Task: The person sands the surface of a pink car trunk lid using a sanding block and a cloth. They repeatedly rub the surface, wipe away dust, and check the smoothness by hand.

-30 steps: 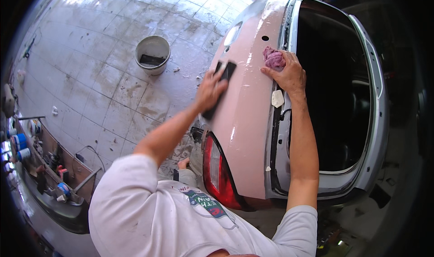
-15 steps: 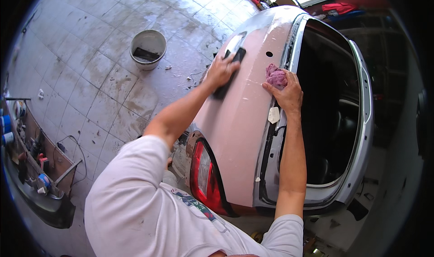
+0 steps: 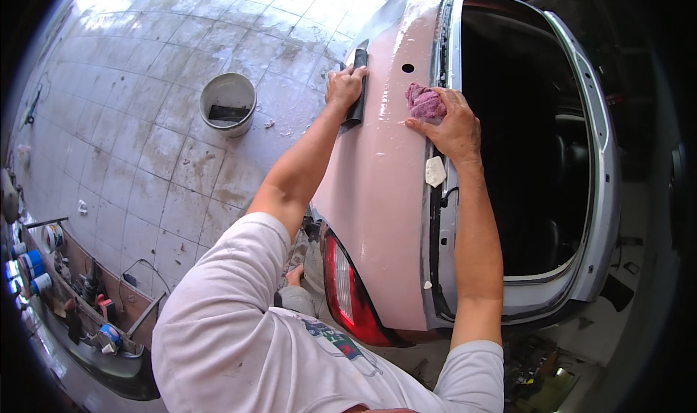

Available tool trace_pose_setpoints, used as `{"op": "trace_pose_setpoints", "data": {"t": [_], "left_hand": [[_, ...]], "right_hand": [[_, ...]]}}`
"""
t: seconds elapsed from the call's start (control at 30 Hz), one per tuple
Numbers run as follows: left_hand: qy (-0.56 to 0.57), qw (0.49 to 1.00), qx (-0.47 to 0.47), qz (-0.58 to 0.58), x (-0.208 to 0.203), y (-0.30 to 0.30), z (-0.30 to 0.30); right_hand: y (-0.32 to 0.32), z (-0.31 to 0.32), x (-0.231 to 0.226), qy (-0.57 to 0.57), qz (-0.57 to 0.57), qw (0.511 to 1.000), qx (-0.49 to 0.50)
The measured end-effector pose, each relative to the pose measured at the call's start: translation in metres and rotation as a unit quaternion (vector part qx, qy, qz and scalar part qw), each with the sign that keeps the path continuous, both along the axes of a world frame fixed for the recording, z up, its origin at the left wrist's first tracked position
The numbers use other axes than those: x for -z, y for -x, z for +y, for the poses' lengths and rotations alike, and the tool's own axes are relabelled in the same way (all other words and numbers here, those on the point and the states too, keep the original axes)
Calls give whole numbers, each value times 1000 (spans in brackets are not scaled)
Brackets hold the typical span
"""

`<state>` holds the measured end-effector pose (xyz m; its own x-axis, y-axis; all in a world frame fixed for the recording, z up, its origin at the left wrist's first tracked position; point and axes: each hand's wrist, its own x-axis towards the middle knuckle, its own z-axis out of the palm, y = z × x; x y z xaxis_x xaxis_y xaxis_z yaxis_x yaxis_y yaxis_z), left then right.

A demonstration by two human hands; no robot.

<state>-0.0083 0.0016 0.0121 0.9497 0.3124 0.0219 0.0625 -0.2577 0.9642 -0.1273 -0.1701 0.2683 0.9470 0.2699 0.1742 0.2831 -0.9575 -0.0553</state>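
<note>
My left hand [image 3: 344, 88] grips a long dark sanding block [image 3: 354, 112], which lies against the outer left side of a pink-primed car rear panel [image 3: 385, 217]. My right hand [image 3: 456, 128] holds a crumpled pink-purple cloth [image 3: 425, 102] between thumb and fingers. The cloth touches the panel's upper face, beside the window channel and just below a round black hole [image 3: 408, 68]. Wet-looking drops and streaks show on the primer near both hands. What is under the block is hidden.
On the tiled floor to the left stands a grey bucket [image 3: 228, 126] with a dark piece inside. A cart with cans [image 3: 31, 260] is at the lower left. The rear window opening [image 3: 523, 159] lies right of my arm; a red tail light [image 3: 348, 289] sits near me.
The whole view has shifted. My left hand has slid the block outward and toward the panel's left edge, standing it more lengthwise. The right hand keeps the cloth in about the same spot.
</note>
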Motion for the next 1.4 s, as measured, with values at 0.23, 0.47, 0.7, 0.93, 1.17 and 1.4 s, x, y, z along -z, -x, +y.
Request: {"op": "trace_pose_setpoints", "data": {"t": [0.23, 0.47, 0.7, 0.93, 1.17, 1.4], "left_hand": [[22, 992, 95, -84, -55, 219, -28], [-192, 954, 93, -210, 12, 31, 4], [17, 979, 151, -135, -36, 230, -11], [-100, 946, 117, -284, 15, 56, 25], [29, 993, 57, -100, -57, 190, -42], [-76, 984, 69, -145, -6, -3, 8]], "right_hand": [[8, -32, 12, 5, 8, 1000, 28], [0, -11, 6, 4, -1, 1000, -5], [5, -33, 11, -6, 13, 999, 29], [2, -7, 2, -15, 16, 1000, 4], [10, -39, 7, -18, 19, 999, 35], [0, -4, -7, -26, 15, 999, 18]]}}
